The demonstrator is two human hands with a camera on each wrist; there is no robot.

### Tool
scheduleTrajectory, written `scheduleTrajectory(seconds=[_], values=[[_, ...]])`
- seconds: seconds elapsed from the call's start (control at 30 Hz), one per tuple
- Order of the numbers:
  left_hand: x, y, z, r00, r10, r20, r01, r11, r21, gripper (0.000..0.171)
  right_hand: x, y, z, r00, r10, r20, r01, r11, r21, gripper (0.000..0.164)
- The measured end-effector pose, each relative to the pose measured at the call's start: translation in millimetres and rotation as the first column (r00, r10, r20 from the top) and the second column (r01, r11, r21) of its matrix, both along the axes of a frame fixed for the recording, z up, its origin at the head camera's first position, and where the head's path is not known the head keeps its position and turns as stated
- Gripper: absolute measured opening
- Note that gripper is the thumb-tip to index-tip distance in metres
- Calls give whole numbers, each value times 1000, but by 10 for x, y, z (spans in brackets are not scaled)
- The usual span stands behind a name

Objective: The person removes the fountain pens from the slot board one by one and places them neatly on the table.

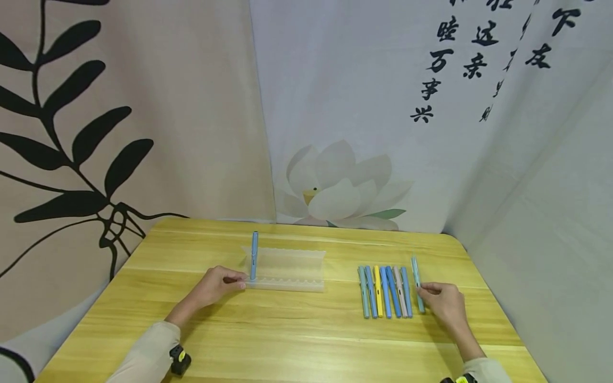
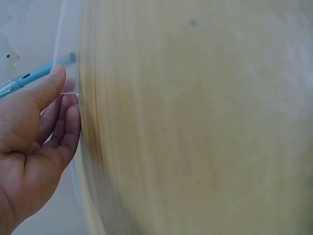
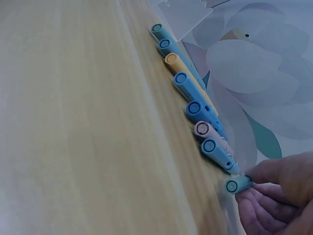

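A clear plastic pen holder (image 1: 292, 266) with a notched edge lies on the table left of centre. One blue pen (image 1: 254, 252) stands at its left end. My left hand (image 1: 221, 284) pinches the holder's near left corner, thumb on one side and curled fingers on the other, close to that pen's lower end (image 2: 39, 73). On the right, my right hand (image 1: 445, 303) pinches a light teal pen (image 1: 414, 270) between thumb and fingers. This pen is just apart from a side-by-side row of several pens, including a yellow pen (image 1: 378, 292) and a pinkish-grey pen (image 1: 399, 287).
The wooden table (image 1: 287, 340) carries the holder and the pens. Behind it hangs a cloth backdrop (image 1: 359, 106) with a printed lotus, leaves and characters. Another pale cloth (image 1: 551, 213) hangs along the right side.
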State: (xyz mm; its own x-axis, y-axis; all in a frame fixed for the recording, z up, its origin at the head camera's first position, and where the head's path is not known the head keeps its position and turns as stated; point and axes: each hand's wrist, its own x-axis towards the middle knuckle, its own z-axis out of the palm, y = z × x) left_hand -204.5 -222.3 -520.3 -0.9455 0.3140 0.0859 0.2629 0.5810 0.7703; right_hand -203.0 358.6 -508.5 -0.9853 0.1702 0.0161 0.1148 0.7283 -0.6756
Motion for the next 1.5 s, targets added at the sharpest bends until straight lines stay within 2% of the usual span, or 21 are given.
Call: scheduleTrajectory(seconds=[0.23, 0.53, 0.83, 1.07, 1.23, 1.33, 1.5], values=[[-4, -15, -14, 1000, 3, 14, -3, 1000, 0, 27, 23, 16, -29, 999, 12, 35, -12, 1000, 3, 33], [9, -6, 19, 1000, -4, 6, 4, 1000, 3, 26, 39, 15, -26, 999, 30, 32, -30, 999, 16, 31], [0, -12, -3, 1000, 4, 7, -4, 1000, 4, 27, 36, 17, -32, 999, 34, 32, -34, 999, 22, 31], [-5, -23, -10, 1000, -10, 1, 10, 1000, 1, 29, 60, 15, 29, 999, 37, 38, -36, 999, -27, 36], [-1, -22, 3, 1000, -6, 11, 6, 1000, 0, 29, 47, -58, 115, 998, 55, -2, -55, 998, -26, 40], [-1, -23, 2, 1000, -3, 14, 3, 1000, 0, 28, 20, -149, 161, 994, 85, -71, -86, 996, -7, 38], [1, -27, -6, 1000, -5, 16, 5, 1000, 1, 27, -42, -326, 230, 977, 136, -165, -143, 989, -34, 37]])
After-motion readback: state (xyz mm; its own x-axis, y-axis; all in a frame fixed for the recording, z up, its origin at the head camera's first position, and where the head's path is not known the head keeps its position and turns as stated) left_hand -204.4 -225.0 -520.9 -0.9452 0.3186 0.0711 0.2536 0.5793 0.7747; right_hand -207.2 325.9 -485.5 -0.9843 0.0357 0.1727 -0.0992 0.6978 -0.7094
